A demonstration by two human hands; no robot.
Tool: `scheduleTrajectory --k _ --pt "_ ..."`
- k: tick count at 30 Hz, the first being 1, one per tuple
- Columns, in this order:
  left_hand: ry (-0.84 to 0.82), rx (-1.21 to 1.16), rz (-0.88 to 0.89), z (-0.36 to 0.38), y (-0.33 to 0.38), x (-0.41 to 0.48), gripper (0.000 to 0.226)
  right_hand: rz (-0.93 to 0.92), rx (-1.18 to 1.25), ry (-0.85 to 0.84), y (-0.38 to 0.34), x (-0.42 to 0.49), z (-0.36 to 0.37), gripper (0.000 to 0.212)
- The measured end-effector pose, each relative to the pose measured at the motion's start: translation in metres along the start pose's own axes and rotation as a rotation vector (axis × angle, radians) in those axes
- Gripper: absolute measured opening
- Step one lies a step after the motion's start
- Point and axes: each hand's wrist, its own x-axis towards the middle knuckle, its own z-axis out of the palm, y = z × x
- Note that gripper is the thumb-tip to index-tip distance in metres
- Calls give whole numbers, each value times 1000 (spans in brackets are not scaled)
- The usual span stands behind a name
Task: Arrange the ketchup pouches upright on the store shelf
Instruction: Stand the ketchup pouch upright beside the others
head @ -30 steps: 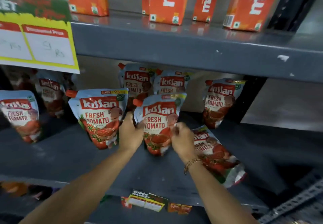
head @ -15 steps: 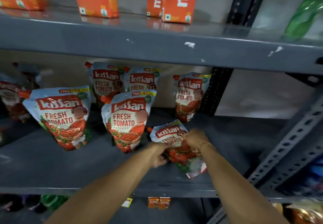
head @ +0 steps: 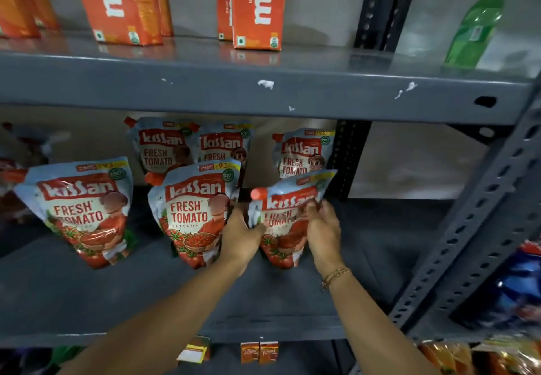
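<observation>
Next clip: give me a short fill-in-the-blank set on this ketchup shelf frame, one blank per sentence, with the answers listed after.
1. Both bare hands, the left hand and the right hand, grip the same red-and-white Kissan ketchup pouch, whose spout cap is coloured ____.
2. A thin gold-coloured bracelet sits on the ____ wrist.
3. The orange drink cartons stand on the grey metal shelf ____ the pouches.
4. The green plastic bottle stands at the upper ____ of the view.

Answers: red; right; above; right
</observation>
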Motion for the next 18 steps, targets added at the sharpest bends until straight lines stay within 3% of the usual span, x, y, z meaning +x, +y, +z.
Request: scheduleTrajectory --k 3,5,10,16,18 --pt "-48 -119 8 4 9 0 28 168 394 -45 -4 19 -1 27" --pt "-70 -201 26 7 19 2 17 215 529 -85 -12 32 -5 19" --pt "-63 -317 -52 19 31 16 17 215 690 -91 -17 45 -13 22" --pt "-182 -290 -126 42 44 25 13 160 787 63 -17 44 -37 26" --pt "-213 -306 -146 46 46 24 22 145 775 120 -16 42 -40 27"
